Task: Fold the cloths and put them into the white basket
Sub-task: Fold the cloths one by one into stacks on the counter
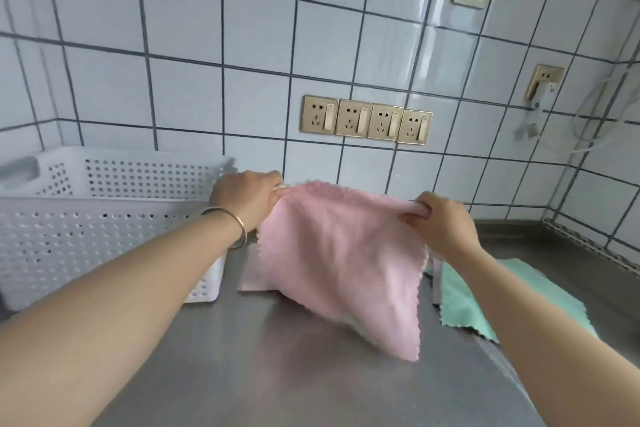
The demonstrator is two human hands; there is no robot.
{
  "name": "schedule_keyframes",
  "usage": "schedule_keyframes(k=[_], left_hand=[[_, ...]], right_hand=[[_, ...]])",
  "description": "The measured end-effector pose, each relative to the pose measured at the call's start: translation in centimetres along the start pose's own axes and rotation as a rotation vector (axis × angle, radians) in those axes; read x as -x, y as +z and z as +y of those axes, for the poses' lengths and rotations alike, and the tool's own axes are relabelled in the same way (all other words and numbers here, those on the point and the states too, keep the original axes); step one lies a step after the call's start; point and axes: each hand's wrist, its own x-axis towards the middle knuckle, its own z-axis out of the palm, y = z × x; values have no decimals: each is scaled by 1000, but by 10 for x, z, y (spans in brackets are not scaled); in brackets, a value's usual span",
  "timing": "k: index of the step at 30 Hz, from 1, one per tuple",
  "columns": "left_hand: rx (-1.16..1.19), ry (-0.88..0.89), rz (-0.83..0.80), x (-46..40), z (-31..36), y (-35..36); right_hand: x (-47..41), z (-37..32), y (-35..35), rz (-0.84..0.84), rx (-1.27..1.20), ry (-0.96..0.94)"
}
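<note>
Two hands, one pink cloth [339, 253] held up

Top corners are pinched by left hand [246, 198] and right hand [440, 222]; one green cloth [485, 302], one white basket [104, 218] alongside.

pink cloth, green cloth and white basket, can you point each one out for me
pink cloth [339, 253], head view, middle of the hanging face
green cloth [464, 302], head view, flat part lying on the steel counter
white basket [104, 239], head view, perforated front wall

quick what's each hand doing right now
Left hand: pinching a top corner of the pink cloth.
Right hand: gripping its other top corner.
</note>
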Motion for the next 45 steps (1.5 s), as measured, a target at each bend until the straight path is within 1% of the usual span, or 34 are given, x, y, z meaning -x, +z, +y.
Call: schedule_keyframes(k=[2,4,6,9,11,14,16,18,19,20,22,23,24,26,28,30,32,33,36,38,39,40,41,43,44,45], left_hand=[[-33,-26,93,-9,-11,-30],[-46,10,160,-10,-25,-56],[10,93,193,5,-35,-69],[73,287,192,55,-47,-69],[100,366,109,98,-51,-63],[76,440,-13,159,-46,-41],[146,470,-139,193,-41,-26],[222,462,-259,225,-37,-15],[249,452,-295,238,-34,-11],[290,422,-322,248,-33,-7],[412,319,-445,260,-30,-5],[435,277,-490,264,-30,-3],[466,240,-569,268,-28,-4],[515,171,-652,272,-29,-8],[496,147,-712,270,-31,-16],[454,162,-792,267,-33,-25],[431,168,-871,264,-37,-29],[459,152,-904,262,-38,-32],[576,59,-978,250,-45,-30],[649,-36,-991,235,-48,-27],[664,-92,-964,230,-49,-20],[684,-169,-928,225,-50,-14],[729,-280,-885,221,-50,-8],[877,-559,-833,213,-46,7],[921,-656,-822,209,-42,12],[931,-712,-792,206,-40,19]], right_hand=[[-10,-20,-10,122,-62,10],[-9,-35,-25,188,-137,-11],[4,-40,-38,168,-221,-21],[46,-36,-44,63,-294,-35],[83,-29,-36,-62,-237,-56],[137,-13,-13,-289,-156,-43],[171,0,5,-439,-98,-28],[202,12,22,-529,-83,21],[216,16,27,-538,-113,49],[226,20,32,-532,-145,69],[237,25,36,-504,-187,83],[240,25,33,-502,-189,84],[242,25,29,-514,-180,87],[245,22,20,-553,-124,73],[246,20,15,-580,-107,61],[245,23,12,-614,-111,57],[244,28,7,-682,-118,61],[243,30,3,-740,-124,58],[227,30,-5,-937,-158,90],[211,28,-5,-1005,-195,132],[204,26,-1,-990,-225,171],[198,24,5,-935,-268,223],[194,23,12,-858,-322,296],[183,17,31,-692,-419,409],[178,13,40,-628,-428,439],[173,8,49,-577,-403,457]])
